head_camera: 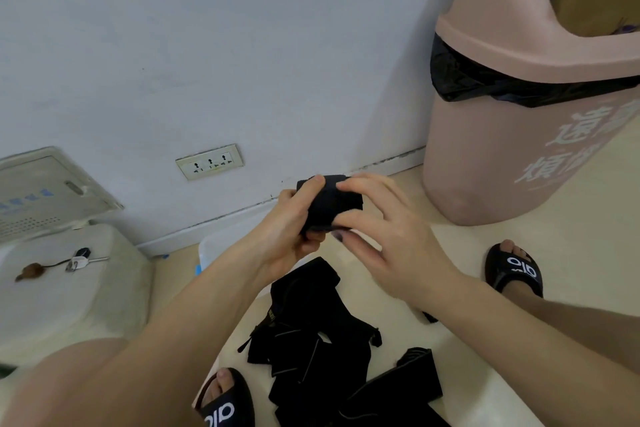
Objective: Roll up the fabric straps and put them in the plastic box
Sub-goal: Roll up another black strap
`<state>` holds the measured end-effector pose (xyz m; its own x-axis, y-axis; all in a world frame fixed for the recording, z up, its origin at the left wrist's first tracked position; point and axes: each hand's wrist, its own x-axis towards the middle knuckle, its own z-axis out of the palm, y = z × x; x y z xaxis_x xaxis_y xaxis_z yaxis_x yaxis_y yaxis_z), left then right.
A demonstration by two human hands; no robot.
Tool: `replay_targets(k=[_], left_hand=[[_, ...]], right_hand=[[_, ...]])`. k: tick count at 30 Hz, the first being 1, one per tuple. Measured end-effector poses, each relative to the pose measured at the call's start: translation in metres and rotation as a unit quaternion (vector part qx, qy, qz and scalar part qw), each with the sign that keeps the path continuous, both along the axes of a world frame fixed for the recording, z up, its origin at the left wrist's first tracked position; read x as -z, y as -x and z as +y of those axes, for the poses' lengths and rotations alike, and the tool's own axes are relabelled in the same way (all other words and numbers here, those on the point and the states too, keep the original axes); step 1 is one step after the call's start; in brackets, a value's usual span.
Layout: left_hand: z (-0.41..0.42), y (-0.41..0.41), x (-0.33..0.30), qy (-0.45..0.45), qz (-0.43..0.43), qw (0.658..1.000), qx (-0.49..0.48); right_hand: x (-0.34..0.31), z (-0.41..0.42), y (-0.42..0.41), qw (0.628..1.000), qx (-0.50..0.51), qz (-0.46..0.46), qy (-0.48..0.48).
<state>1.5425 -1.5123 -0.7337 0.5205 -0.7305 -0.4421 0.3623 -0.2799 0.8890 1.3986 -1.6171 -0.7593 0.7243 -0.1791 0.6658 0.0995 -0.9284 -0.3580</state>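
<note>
A black fabric strap, rolled into a thick bundle, is held up in the air above the floor, in front of the base of the wall. The left hand grips its left side, thumb on top and fingers curled beneath. The right hand pinches its right side with fingertips and thumb.

Below the hands, a pile of loose black straps lies spread on the floor between 2 feet in black slides. The plastic box shows only as a pale corner behind the left forearm, which hides the rest.

To the right stands a pink bin with a black liner. A 3-socket outlet sits low on the wall. At left, keys rest on a white stool.
</note>
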Motion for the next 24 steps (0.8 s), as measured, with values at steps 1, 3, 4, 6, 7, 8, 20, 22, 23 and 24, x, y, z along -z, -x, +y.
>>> replay_targets(k=[1,3,4,6,7,8,20,22,23,24], left_hand=[[-0.001,0.002,0.001,-0.003,-0.001,1.000,0.008],[-0.001,0.007,0.001,-0.006,-0.005,1.000,0.025],[0.000,0.010,0.001,-0.011,-0.012,0.999,0.034],[-0.001,0.015,0.002,-0.020,-0.016,0.999,0.047],[-0.002,0.017,0.004,-0.023,-0.010,0.999,0.046],[-0.002,0.018,0.006,-0.024,0.000,0.999,0.040],[-0.006,0.043,0.018,-0.048,0.007,0.998,0.026],[-0.008,0.046,0.019,-0.051,-0.015,0.998,0.023],[-0.010,0.048,0.020,-0.048,-0.021,0.998,0.022],[-0.011,0.050,0.021,-0.047,-0.023,0.998,0.024]], right_hand=[[0.001,-0.003,-0.003,1.000,0.006,-0.024,0.000],[0.000,-0.004,-0.004,0.998,0.006,-0.041,-0.053],[-0.001,-0.003,-0.004,0.995,0.007,-0.040,-0.092],[0.001,0.000,-0.003,0.986,0.012,-0.026,-0.164],[0.003,0.001,-0.003,0.981,0.013,-0.018,-0.192],[0.006,0.002,-0.004,0.977,0.011,-0.009,-0.211],[0.017,0.003,-0.010,0.960,0.086,0.034,-0.266],[0.018,0.003,-0.009,0.950,0.111,0.033,-0.289],[0.018,0.001,-0.009,0.946,0.125,0.034,-0.297],[0.018,0.000,-0.008,0.942,0.135,0.036,-0.306]])
